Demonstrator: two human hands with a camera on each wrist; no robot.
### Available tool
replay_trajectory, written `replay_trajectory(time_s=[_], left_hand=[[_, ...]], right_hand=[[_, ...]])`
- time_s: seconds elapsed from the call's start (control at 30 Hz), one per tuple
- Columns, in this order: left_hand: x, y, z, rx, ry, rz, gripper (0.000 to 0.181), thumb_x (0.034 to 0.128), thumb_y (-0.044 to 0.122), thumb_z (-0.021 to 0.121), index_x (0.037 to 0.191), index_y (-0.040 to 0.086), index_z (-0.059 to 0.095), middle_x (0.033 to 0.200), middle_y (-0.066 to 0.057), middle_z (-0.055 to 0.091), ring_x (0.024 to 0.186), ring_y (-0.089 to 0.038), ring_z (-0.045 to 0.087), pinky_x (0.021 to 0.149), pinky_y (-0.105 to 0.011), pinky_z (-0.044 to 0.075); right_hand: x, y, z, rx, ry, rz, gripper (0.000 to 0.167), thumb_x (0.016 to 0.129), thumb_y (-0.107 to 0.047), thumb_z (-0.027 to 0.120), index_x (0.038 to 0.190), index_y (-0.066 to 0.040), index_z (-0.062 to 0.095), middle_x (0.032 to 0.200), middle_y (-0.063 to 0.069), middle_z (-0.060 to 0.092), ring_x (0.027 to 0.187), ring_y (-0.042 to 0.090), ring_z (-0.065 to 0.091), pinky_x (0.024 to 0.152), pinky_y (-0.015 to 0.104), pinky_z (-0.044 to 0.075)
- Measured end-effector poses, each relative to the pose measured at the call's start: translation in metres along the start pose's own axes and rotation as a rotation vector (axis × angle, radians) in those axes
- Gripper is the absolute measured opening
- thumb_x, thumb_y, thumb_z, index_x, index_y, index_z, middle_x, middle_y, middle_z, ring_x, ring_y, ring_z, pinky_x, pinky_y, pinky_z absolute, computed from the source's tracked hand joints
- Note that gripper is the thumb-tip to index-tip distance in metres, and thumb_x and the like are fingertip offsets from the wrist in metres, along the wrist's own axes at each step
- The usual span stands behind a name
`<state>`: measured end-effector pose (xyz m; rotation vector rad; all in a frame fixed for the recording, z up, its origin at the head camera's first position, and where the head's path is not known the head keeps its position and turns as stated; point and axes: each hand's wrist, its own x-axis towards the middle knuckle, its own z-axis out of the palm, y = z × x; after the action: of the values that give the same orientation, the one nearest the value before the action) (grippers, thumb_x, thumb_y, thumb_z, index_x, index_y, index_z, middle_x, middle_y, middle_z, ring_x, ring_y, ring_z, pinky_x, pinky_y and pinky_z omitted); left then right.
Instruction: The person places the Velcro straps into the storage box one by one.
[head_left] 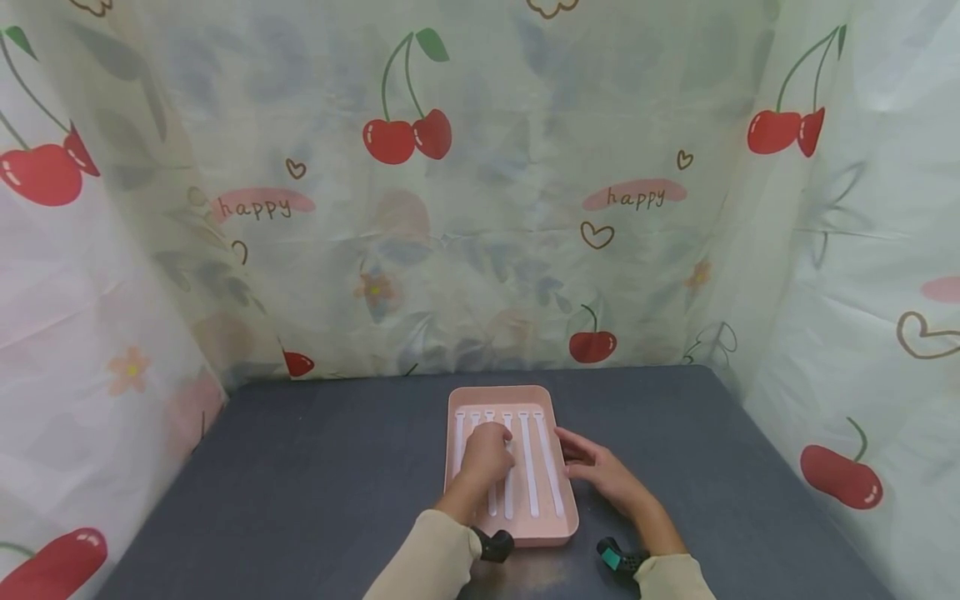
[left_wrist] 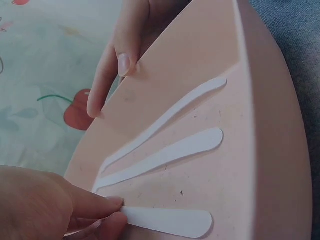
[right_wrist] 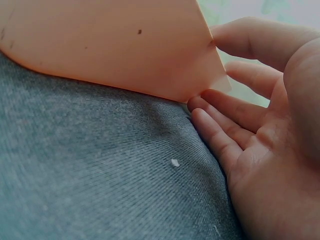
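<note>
Several slim white straps (head_left: 529, 467), each with a small slotted head at the far end and a rounded tail, lie side by side in a pink tray (head_left: 498, 395). Over the tray's middle, my left hand (head_left: 487, 454) pinches one white strap (left_wrist: 170, 221) between thumb and fingertips; its rounded tail shows in the left wrist view. Parts of the straps on the left are hidden beneath that hand. Against the tray's right side, my right hand (head_left: 611, 479) rests its fingertips on the outer wall, the fingers spread and loosely bent, as the right wrist view shows.
The tray stands on a dark grey cloth-covered table (head_left: 337, 475). A curtain (head_left: 487, 208) printed with cherries closes off the back and both sides. One small white scrap (right_wrist: 175, 162) lies on the cloth near the right hand. Dark bands (head_left: 492, 546) circle both wrists.
</note>
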<state>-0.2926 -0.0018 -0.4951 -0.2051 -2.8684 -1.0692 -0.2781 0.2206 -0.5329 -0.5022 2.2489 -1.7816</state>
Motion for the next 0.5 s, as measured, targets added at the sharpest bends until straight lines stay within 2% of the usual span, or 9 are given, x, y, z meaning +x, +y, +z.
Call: replay_trajectory(time_s=[0.2,0.5], left_hand=[[0.0001,-0.0001,0.0009,-0.007,0.015,-0.013,0.033,0.0673,-0.008,0.074,0.100,-0.001,0.071,0.095,-0.010,0.069,0.086,-0.021,0.063,0.074,-0.031,0.053],[-0.0014,-0.0041,-0.0035,-0.014,0.011,0.041,0.035,0.0667,-0.004,0.074,0.101,0.001,0.072,0.081,-0.002,0.063,0.075,-0.017,0.057,0.067,-0.029,0.050]], right_hand=[[0.0001,-0.0001,0.0020,-0.002,0.007,0.011,0.067,0.093,-0.018,0.065,0.151,-0.004,0.033,0.149,0.021,0.039,0.130,0.037,0.044,0.104,0.051,0.037],[-0.0003,-0.0022,0.0010,0.012,0.003,0.002,0.067,0.093,-0.015,0.064,0.151,-0.002,0.032,0.150,0.021,0.037,0.130,0.038,0.043,0.104,0.051,0.037]])
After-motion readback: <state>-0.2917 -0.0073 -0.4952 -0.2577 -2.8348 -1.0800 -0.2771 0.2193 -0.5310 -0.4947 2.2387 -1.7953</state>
